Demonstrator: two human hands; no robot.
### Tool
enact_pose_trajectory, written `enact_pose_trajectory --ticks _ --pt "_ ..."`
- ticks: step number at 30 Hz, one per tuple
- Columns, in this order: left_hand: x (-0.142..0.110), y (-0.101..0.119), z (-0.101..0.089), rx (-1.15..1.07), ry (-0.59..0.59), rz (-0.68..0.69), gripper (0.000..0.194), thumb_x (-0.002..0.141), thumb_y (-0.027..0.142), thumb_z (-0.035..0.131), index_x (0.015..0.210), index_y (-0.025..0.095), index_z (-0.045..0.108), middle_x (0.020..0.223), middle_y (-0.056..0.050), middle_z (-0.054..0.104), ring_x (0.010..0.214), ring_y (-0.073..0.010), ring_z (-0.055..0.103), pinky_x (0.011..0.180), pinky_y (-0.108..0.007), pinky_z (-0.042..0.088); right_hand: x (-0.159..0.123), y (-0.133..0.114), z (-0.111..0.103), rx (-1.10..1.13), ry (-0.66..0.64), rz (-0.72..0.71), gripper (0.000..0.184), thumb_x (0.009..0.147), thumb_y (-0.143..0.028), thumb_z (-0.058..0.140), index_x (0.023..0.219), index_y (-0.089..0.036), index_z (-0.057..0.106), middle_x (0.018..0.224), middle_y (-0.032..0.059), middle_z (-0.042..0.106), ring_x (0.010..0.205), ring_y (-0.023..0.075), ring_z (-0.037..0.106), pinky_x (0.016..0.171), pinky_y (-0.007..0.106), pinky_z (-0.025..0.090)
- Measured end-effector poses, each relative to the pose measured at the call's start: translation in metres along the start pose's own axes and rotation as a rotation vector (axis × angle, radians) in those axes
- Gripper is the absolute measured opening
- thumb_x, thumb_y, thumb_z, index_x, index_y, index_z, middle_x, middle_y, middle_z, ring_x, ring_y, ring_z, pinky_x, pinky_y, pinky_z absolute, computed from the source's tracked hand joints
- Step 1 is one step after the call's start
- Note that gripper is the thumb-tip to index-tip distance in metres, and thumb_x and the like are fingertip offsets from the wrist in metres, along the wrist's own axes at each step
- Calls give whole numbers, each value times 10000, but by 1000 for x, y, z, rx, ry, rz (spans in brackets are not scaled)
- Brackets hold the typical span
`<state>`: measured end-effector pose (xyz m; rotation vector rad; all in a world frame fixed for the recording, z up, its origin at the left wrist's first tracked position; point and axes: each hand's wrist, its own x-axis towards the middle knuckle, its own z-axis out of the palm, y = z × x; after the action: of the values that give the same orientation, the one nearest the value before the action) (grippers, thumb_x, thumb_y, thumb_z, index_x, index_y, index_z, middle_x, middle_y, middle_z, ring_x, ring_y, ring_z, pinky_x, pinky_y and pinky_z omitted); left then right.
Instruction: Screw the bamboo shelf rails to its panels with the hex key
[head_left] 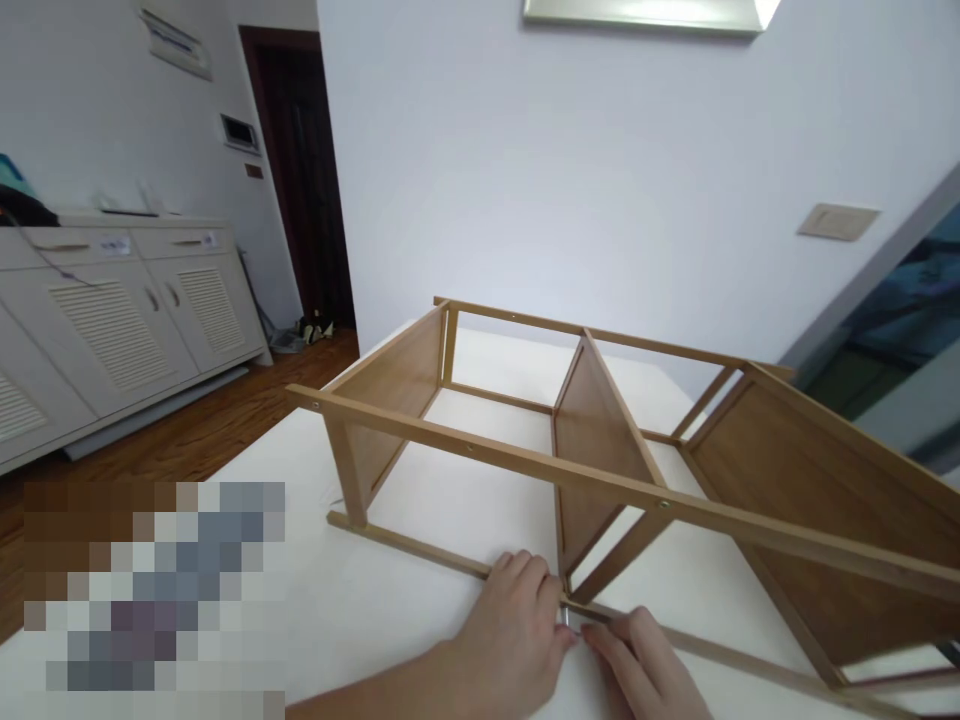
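A wooden shelf frame [450,440] lies on its side on a white table [300,560], with panels set between its rails. My left hand [517,625] is closed over the near lower rail, just left of the joint with the middle panel [600,440]. Its thumb rests beside a small silver metal rod [565,617] at that joint, which looks like part of a hex key. From the right, my right hand [645,660] pinches at the rod's lower end with thumb and forefinger. Those fingers hide much of what they hold.
The frame's right-hand panel [825,480] tilts toward the table's right side. Behind stands a white wall [585,180] with a switch plate [838,222]. A white cabinet [142,310] and a dark door [307,180] are at left. Part of the lower left is blurred out.
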<state>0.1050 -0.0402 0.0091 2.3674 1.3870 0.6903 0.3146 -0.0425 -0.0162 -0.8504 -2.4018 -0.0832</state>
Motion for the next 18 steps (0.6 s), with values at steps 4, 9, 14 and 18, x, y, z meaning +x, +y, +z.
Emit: enact_pose_trajectory --ticks 4,9,14,18 --pt "-1 1 0 -17 -7 -14 188 898 233 538 1069 174 591 1029 -72 596 1004 -257 512 950 -468 419 8 -12 -8 18 22 5 332 905 -12 427 1180 -141 560 916 83 521 797 179 526 653 277 498" --pt "-1 -2 5 1 3 -10 191 896 248 550 1065 175 602 1018 -66 601 1011 -266 519 951 -477 418 17 -17 -13 106 77 50 272 911 -10 435 1104 -153 563 936 83 535 838 177 550 706 283 528" --pt "0 -1 4 38 19 8 186 899 251 548 1049 163 614 1011 -78 606 1006 -270 535 915 -468 443 22 -20 -17 150 110 92 238 926 -33 434 1048 -191 563 911 66 539 827 171 573 704 279 546" --pt "-1 1 2 83 45 28 180 896 223 542 1049 166 617 1005 -76 610 1002 -265 543 905 -458 452 22 -22 -19 126 81 1 284 910 -3 438 1083 -191 562 951 79 549 873 183 563 722 290 543"
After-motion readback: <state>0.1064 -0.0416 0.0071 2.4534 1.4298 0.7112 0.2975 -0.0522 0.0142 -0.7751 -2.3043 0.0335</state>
